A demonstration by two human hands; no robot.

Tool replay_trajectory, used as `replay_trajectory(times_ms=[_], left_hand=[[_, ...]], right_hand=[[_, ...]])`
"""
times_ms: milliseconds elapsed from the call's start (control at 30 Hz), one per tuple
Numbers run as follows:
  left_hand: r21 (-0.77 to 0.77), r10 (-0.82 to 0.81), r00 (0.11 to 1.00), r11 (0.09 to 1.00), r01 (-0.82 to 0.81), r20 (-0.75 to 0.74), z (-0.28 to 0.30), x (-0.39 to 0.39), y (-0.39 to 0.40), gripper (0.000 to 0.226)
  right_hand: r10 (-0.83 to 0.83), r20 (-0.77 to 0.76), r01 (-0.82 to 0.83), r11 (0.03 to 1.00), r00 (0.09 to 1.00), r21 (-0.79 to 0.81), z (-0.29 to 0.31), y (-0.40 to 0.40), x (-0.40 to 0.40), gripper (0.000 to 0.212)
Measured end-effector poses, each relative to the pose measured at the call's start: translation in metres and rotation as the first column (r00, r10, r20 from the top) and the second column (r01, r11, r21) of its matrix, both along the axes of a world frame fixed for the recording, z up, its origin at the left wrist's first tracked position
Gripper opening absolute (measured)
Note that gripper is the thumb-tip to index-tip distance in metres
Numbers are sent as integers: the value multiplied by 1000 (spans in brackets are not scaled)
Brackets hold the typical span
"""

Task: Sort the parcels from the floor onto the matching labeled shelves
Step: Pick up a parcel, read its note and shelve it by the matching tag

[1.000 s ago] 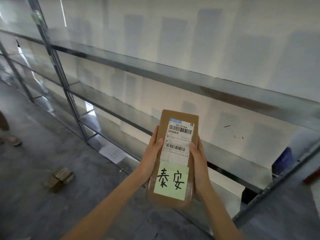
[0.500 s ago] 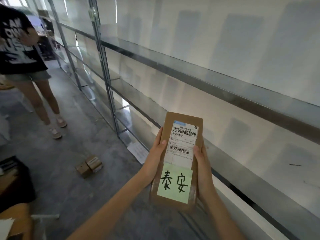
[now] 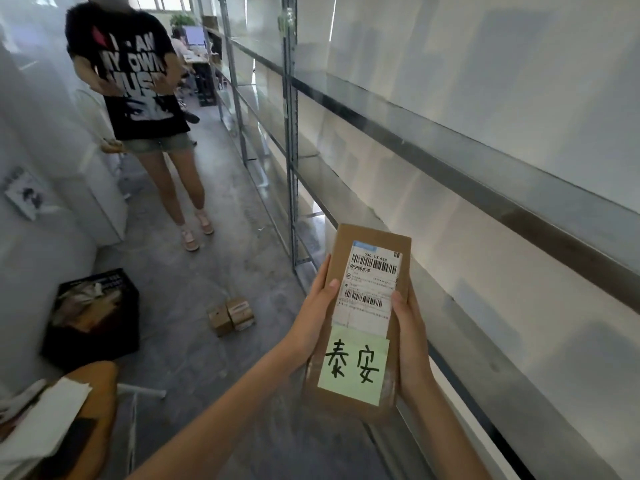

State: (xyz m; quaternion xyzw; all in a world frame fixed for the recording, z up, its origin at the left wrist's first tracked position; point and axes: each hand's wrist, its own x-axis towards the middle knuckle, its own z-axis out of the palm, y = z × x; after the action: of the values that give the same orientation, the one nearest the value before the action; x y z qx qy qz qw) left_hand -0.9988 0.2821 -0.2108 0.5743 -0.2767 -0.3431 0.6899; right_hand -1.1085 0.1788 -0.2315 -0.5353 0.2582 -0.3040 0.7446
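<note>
I hold a flat brown cardboard parcel (image 3: 367,244) upright in front of me, its white shipping label and a green handwritten sticky note facing me. My left hand (image 3: 317,318) grips its left edge and my right hand (image 3: 410,341) grips its right edge. Long metal shelves (image 3: 450,140) run along the wall on my right, their boards bare in this view. Two small cardboard parcels (image 3: 231,315) lie side by side on the grey floor to my left.
A person in a black printed T-shirt (image 3: 138,81) stands in the aisle ahead on the left. A black crate (image 3: 93,317) with stuff in it sits on the floor at left, near a chair (image 3: 90,393). A shelf upright (image 3: 292,133) rises just ahead.
My view has swung to the left along the aisle, bringing the standing person, the black crate and the chair into sight. The parcel stays held the same way in both hands.
</note>
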Motion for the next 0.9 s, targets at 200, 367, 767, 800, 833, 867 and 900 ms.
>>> replay_trajectory(times_ms=[200,367,767,800,833,867,900], left_hand=[[-12,81,997,997,-81,-3,-5,69,2,64],[-15,78,997,997,-78,7,-8,136,0,60],[-5,74,997,997,-74,-6,-13,278,4,70],[5,80,997,997,-80,-6,-15,288,3,73],[11,90,996,996,-90,-4,-18,298,2,74],[14,99,995,995,-99,-6,-19,307,0,74],[15,105,994,994,-104,-13,-21,317,-2,74]], right_hand=[[81,0,-81,997,997,18,0,-4,74,61],[77,-1,-77,997,997,-3,1,-4,138,53],[65,-68,-67,997,996,-35,-2,0,279,39],[70,-81,-73,997,994,-40,-4,-2,289,39],[75,-96,-80,996,992,-41,-6,-4,299,39],[83,-109,-88,995,991,-37,-8,-7,309,39],[89,-114,-94,995,989,-33,-10,-10,318,39]])
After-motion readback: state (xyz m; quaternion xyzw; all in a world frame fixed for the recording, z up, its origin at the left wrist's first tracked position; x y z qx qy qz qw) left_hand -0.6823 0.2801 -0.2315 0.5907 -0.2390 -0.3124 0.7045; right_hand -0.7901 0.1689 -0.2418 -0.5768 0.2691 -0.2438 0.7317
